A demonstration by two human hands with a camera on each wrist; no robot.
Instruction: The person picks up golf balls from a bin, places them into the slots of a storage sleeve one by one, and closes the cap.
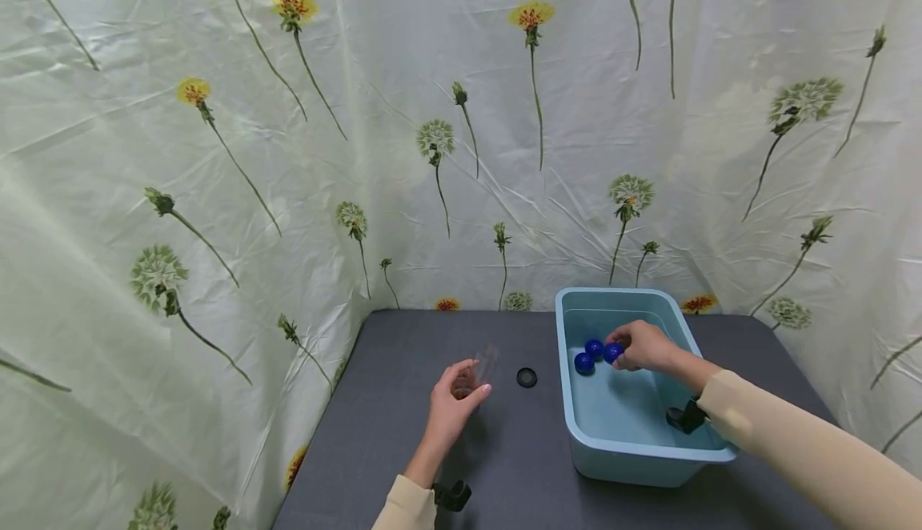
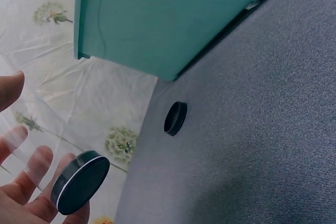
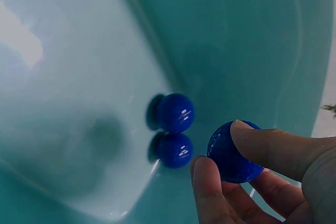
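My left hand (image 1: 450,406) grips a clear, see-through cylinder (image 1: 487,363) above the table. A black cap (image 2: 81,183) closes its lower end in the left wrist view. Between the thumb and fingers of my right hand (image 1: 643,346) is a glossy blue ball (image 3: 231,153), raised inside the light blue bin (image 1: 654,454). Two more blue balls, one (image 3: 176,113) beside the other (image 3: 175,150), lie together on the bin's floor near its wall. On the table, between the left hand and the bin, rests a round black lid (image 1: 527,377).
Under everything is a table covered in dark grey cloth (image 1: 403,354). A pale curtain (image 1: 403,186) printed with dandelions hangs along its back and left side. The bin's raised walls surround the right hand. Black wrist cameras (image 1: 452,496) are strapped to both forearms.
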